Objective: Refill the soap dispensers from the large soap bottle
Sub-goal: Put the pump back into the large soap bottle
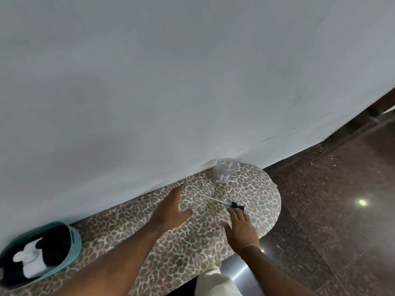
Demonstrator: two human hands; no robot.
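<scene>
- While both arms reach over the leopard-print bench (pixel 192 248), the left hand (pixel 171 208) hovers above it with fingers spread, holding nothing.
- The right hand (pixel 240 226) lies flat and open, fingertips just beside the black pump head (pixel 235 205), whose tube lies along the bench.
- A clear dispenser bottle (pixel 223 170) stands uncapped near the wall (pixel 149 82), well beyond both hands.
- A teal basket (pixel 75 242) sits at the far left, with white and dark things inside.
</scene>
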